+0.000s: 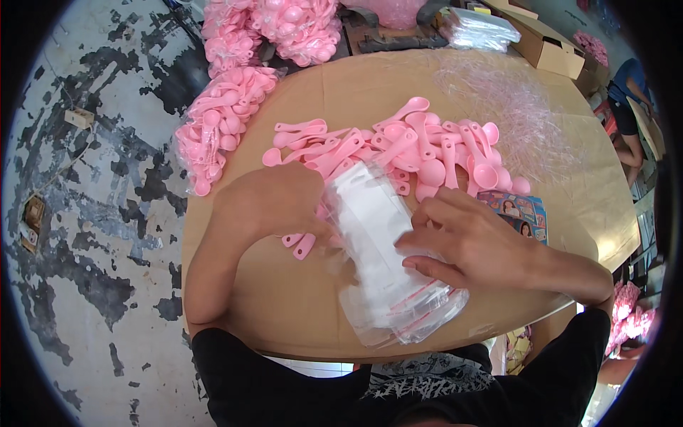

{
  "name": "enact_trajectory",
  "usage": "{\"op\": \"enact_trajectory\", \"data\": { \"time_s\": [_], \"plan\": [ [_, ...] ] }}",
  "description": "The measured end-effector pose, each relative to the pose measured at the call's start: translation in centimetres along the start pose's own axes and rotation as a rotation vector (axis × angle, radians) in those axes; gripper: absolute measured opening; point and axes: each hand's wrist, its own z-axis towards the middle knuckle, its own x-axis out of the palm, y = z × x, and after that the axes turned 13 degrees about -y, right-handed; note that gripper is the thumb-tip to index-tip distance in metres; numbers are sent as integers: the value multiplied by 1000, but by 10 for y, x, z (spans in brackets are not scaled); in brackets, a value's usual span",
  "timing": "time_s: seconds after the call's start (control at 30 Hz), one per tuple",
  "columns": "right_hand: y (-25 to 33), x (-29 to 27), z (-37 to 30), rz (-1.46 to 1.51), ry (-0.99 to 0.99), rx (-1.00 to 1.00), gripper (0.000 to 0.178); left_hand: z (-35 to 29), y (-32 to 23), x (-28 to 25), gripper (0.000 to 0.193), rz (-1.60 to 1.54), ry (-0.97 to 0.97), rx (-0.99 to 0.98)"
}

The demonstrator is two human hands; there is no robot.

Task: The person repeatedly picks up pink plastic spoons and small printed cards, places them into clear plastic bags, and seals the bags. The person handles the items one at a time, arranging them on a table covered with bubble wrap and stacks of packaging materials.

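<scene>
Bags (pixel 388 263) at centre lie pinned under the flat, open right hand (pixel 473 245); left hand (pixel 274 199) (grip hidden) covers spoons (pixel 405 149). Slick bags could slide off the board (pixel 284 306).

1. This is looking like a small packing workshop, where goods are being bagged by hand rather than by machine.
2. A loose heap of small pink plastic scoops (pixel 405 153) is lying across the middle of a round brown cardboard-covered table (pixel 299 313).
3. Clear bags stuffed with more pink scoops (pixel 217 124) are piling up at the table's far left edge.
4. A stack of empty clear plastic zip pouches (pixel 388 263) is sitting at the near edge.
5. Open brown cardboard cartons (pixel 548 46) are standing beyond the far right edge.
6. The grey concrete floor (pixel 92 213) is flaking in dark patches.
</scene>
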Motion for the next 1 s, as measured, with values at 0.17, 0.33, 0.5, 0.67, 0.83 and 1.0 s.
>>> {"op": "enact_trajectory", "data": {
  "time_s": [0.17, 0.33, 0.5, 0.67, 0.83, 1.0],
  "plan": [
    [0, 4, -4, -32, 65, 35, 17, 0, 20, 6, 29, -175, 121, 148],
    [-5, -2, -3, 31, 46, 57, 22, -15, 12, -16, 19, -342, 8, 399],
    [-13, -31, 10, 268, -148, 191, 65, -11, -25, -44, 10, -413, -323, 494],
    [-17, -58, 13, 582, -112, 457, 71, 15, -64, -72, 11, -407, -421, 437],
    [-35, -88, 17, 390, -45, 439, 38, 40, -70, -75, 9, -550, -555, 302],
    [-62, -112, 11, 376, -146, 511, 12, 62, -45, -75, 14, -821, -654, 267]
  ]
}}
